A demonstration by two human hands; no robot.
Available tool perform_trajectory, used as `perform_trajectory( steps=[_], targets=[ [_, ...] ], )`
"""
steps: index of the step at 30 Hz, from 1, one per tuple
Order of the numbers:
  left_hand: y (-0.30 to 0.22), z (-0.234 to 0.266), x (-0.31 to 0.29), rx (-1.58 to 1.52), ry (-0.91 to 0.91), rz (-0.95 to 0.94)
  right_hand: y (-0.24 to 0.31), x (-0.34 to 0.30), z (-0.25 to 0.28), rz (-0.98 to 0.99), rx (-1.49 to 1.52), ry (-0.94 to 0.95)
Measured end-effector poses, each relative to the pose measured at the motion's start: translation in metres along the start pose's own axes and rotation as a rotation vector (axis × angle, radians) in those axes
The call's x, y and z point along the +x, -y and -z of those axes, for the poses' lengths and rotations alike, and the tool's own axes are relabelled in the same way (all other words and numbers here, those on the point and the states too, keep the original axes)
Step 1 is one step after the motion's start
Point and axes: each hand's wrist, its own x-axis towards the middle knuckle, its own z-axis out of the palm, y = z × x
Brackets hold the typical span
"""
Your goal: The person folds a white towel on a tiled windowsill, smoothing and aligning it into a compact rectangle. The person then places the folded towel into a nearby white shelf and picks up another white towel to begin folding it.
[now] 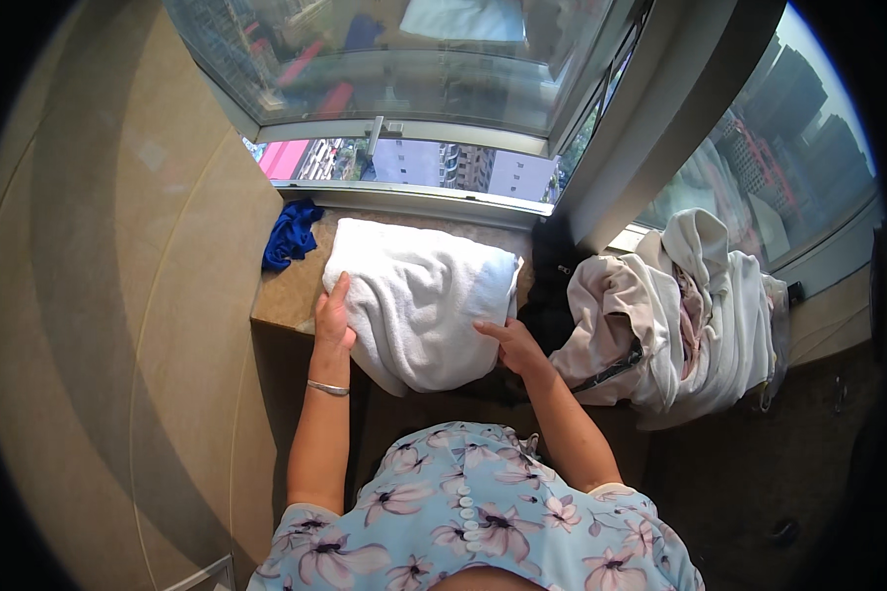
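Observation:
A folded white towel [419, 295] lies on the stone window ledge, its near part hanging over the front edge. My left hand [334, 315] grips its left side, thumb on top and the other fingers hidden beneath the cloth. At the towel's right side, my right hand [511, 345] holds the edge the same way, thumb laid over the top. Soft wrinkles run across the middle of the towel. A silver bangle [327, 388] circles my left wrist.
A crumpled blue cloth [292, 234] lies at the ledge's left end. To the right are black fabric [552, 286] and a heap of cream and white clothes [680, 315]. Behind stands a window frame [414, 202] with an opening; a tiled wall [148, 295] borders the left.

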Motion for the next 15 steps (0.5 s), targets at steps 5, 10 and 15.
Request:
perform_trajectory(
  steps=[5,10,15],
  targets=[
    [0.004,0.002,-0.018,0.375,0.066,0.076,-0.001,0.016,-0.001,0.098,-0.017,-0.069],
    [-0.021,0.012,-0.023,0.89,0.161,0.195,0.028,0.022,-0.012,0.116,0.084,0.0],
    [-0.028,-0.001,-0.029,0.413,0.136,0.126,0.039,-0.012,-0.011,0.13,-0.158,0.213]
  ],
)
